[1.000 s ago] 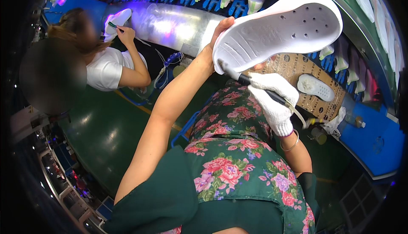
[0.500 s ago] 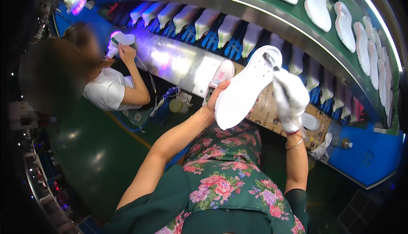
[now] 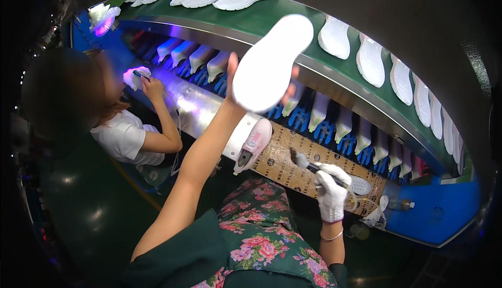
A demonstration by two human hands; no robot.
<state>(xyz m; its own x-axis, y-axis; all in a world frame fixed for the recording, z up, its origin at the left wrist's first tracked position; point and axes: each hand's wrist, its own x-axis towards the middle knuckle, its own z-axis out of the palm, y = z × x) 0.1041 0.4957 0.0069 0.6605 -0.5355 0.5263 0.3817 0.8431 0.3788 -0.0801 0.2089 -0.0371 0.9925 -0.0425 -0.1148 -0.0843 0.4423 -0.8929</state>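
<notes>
So the left hand [image 3: 234, 81] is stretched way up, bare arm fully extended, holding a white shoe sole [image 3: 272, 63] up in the air with its flat bottom facing the camera. The thumb sticks up along the left edge of the sole and a couple of fingertips [image 3: 289, 92] peek out on the right side, so the fingers are wrapped around it from behind. The sole sits right in front of the upper green conveyor belt [image 3: 293, 31], which carries a row of more white soles [image 3: 366, 58]. The right hand [image 3: 331, 196] is in a white glove, down low, closed around a small brush [image 3: 308, 165] with the bristle end pointing up-left, over the brown cardboard sheet [image 3: 285, 162] on the bench. A pink shoe [image 3: 252, 145] lies on that cardboard too, and another white insole [image 3: 360, 185] just beside the glove, I think, it's a bit hidden. Off to the left another person in a white t-shirt [image 3: 125, 139] works under a purple light.
</notes>
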